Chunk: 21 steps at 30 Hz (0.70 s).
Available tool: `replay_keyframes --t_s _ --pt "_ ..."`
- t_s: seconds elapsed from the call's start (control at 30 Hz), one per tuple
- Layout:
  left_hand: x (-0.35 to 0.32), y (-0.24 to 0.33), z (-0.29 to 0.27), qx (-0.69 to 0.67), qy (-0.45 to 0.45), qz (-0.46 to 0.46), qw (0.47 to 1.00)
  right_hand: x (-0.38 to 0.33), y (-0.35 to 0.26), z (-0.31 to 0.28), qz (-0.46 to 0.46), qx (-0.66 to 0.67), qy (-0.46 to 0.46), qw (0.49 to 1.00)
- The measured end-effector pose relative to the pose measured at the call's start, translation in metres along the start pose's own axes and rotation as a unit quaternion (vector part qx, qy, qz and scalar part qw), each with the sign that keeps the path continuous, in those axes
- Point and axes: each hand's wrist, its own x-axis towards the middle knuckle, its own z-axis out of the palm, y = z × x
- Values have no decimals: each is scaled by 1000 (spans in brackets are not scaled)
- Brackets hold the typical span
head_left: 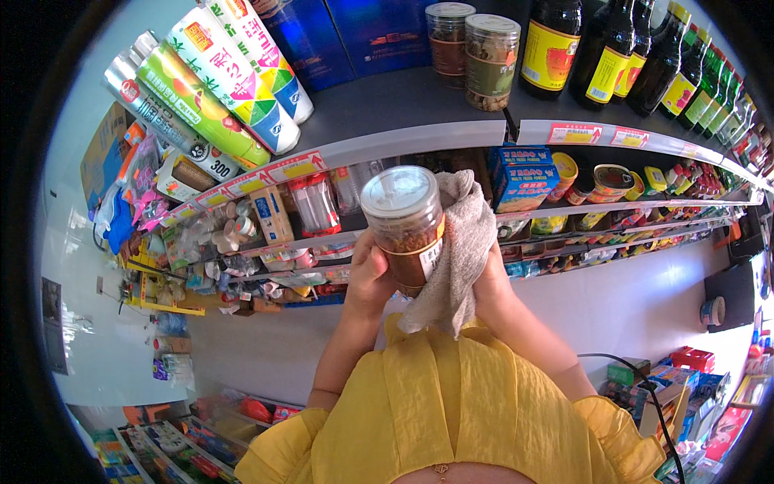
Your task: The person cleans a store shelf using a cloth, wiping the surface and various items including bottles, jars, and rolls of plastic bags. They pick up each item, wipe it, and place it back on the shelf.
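Left hand (369, 273): wraps the left side of the jar, fingers curled together around its lower body, thumb side against the label.
Right hand (487, 270): mostly hidden behind the cloth; it presses the cloth against the jar's right side. How its fingers lie cannot be told.
Jar (406, 226): clear plastic spice jar with a clear lid and a brown, flaky filling; held upright between both hands, in front of the chest and level with the middle shelf.
Cloth (459, 258): grey-beige rag, draped from the jar's shoulder down over the right hand, its lower end hanging loose above the yellow blouse (451, 411).
Top shelf (403, 101): two lidded jars (476, 52) of dried goods, dark sauce bottles with yellow labels (597, 48), and blue boxes at the rear.
Shelf end, left: rolls of wrap (218, 85) lying stacked on their sides.
Middle shelf: a blue carton (524, 173) and round tins (609, 181), just right of the cloth; small clear containers (314, 202) to the left of the jar.
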Motion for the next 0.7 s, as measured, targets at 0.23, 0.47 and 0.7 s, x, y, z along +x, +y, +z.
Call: replay_keyframes --t_s 0.23,0.47,0.7 --pt "7 -3 0 -43 -25 -10 999 -5 16 -11 -35 -22 -5 999" --pt "0 3 4 54 -11 -21 998 5 1 -10 -103 -242 4 965" --pt "3 4 7 93 -11 1 996 6 2 -4 -84 -107 -20 990"
